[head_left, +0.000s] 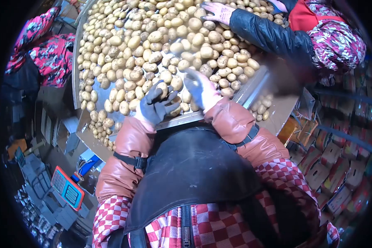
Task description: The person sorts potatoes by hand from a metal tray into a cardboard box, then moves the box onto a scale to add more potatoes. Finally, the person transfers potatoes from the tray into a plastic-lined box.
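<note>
Many potatoes lie spread over a metal-edged sorting table. My left hand, in a grey glove, is over the potatoes at the near edge, its fingers spread and slightly curled beside a few of them. My right hand, also gloved in grey, is a short way to the right, palm turned inward, with its fingers apart from the thumb. Potatoes lie between the two hands. No potato shows clearly within the grasp of either one.
A co-worker's gloved hand reaches over the potatoes from the upper right. Another person's patterned sleeve is at the left. Smaller potatoes fill cardboard boxes below the table's edge. A scale and stacked cartons stand around.
</note>
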Demonstrator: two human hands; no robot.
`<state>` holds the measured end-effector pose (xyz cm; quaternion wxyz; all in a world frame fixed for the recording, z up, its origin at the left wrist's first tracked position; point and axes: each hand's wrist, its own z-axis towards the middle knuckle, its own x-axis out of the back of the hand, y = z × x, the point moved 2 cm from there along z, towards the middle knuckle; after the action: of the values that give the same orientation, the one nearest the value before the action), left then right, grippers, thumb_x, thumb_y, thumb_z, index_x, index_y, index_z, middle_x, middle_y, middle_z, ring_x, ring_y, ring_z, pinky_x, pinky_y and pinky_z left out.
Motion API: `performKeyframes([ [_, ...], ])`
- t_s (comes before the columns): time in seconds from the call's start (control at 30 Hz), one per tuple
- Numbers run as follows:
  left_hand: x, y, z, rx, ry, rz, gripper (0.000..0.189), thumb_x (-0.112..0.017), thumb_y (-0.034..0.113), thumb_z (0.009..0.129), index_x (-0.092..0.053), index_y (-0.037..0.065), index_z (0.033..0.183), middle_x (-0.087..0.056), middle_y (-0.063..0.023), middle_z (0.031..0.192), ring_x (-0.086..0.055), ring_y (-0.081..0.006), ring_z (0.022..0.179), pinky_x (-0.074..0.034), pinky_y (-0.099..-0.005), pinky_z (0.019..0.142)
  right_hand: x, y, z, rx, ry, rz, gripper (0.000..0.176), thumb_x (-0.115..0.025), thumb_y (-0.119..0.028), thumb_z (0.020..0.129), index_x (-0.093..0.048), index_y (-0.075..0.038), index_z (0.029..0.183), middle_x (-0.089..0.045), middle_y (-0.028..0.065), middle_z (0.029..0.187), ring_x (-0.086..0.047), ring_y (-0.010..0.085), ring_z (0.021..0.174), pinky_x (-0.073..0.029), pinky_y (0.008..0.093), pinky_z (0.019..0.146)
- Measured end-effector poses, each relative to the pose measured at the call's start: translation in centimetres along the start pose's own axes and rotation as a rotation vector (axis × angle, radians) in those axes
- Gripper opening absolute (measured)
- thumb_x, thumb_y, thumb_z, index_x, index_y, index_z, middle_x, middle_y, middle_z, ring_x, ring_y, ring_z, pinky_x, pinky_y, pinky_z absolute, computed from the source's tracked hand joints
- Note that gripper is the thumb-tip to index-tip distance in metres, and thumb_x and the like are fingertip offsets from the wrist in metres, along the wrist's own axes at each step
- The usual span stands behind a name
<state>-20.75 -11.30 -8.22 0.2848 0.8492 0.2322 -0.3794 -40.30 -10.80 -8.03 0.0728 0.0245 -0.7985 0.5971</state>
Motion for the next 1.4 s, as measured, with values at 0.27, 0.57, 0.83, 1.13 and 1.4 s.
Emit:
performKeyframes([
  [0.27, 8.6, 3.3, -7.2, -0.225, 0.073, -0.078, 0.05, -0.061, 0.025, 0.094, -0.044, 0.01, 0.139, -0.057, -0.0119, 0.131, -0.056, -0.0293, 0.12, -0.052, -0.0421, 0.091, -2.9, -4.9, -2.0, 0.045, -0.548, -0.41, 0.064, -0.07, -0.025, 0.089, -0.043, -0.006, 0.143, -0.059, 0.0173, 0.129, -0.06, 0.0252, 0.113, -0.049, 0.0367, 0.094],
  [0.57, 17.7, 10.1, -19.2, -0.638, 0.953, -0.002, 0.049, -0.051, 0.031, 0.098, -0.046, 0.005, 0.139, -0.054, -0.0114, 0.132, -0.052, -0.0242, 0.119, -0.042, -0.0349, 0.1, 7.8, -0.8, 7.1, 0.429, 0.114, -0.876, 0.035, -0.068, -0.025, 0.086, -0.067, -0.014, 0.118, -0.067, 0.0174, 0.109, -0.063, 0.0337, 0.103, -0.049, 0.0425, 0.093],
  [0.83, 8.7, 5.4, -9.3, -0.604, 0.884, 1.115, 0.034, -0.059, 0.016, 0.095, -0.061, 0.003, 0.126, -0.069, -0.0127, 0.111, -0.063, -0.0182, 0.1, -0.048, -0.0302, 0.088, 7.2, -2.2, 7.4, -0.135, -0.123, -1.049, 0.043, -0.061, -0.039, 0.09, -0.063, -0.014, 0.125, -0.069, 0.019, 0.105, -0.064, 0.0368, 0.102, -0.048, 0.043, 0.093],
  [1.13, 4.6, 4.3, -4.0, -0.728, 0.665, 1.209, 0.03, -0.063, 0.015, 0.093, -0.066, 0.007, 0.122, -0.07, -0.0152, 0.11, -0.065, -0.021, 0.102, -0.049, -0.032, 0.092, -1.2, -5.6, 10.3, -0.104, -0.209, -1.321, 0.059, -0.048, -0.032, 0.095, -0.028, -0.03, 0.151, -0.06, 0.0172, 0.129, -0.06, 0.0347, 0.116, -0.042, 0.0535, 0.099],
  [1.4, 10.6, 5.1, -7.0, -0.649, 0.986, 0.907, 0.032, -0.058, 0.018, 0.096, -0.063, 0.003, 0.123, -0.069, -0.0147, 0.109, -0.064, -0.0192, 0.098, -0.05, -0.0312, 0.087, -1.6, -4.1, 13.0, -0.012, -0.131, -1.337, 0.064, -0.059, -0.036, 0.091, -0.033, -0.016, 0.146, -0.065, 0.0253, 0.111, -0.065, 0.039, 0.101, -0.049, 0.0488, 0.09],
])
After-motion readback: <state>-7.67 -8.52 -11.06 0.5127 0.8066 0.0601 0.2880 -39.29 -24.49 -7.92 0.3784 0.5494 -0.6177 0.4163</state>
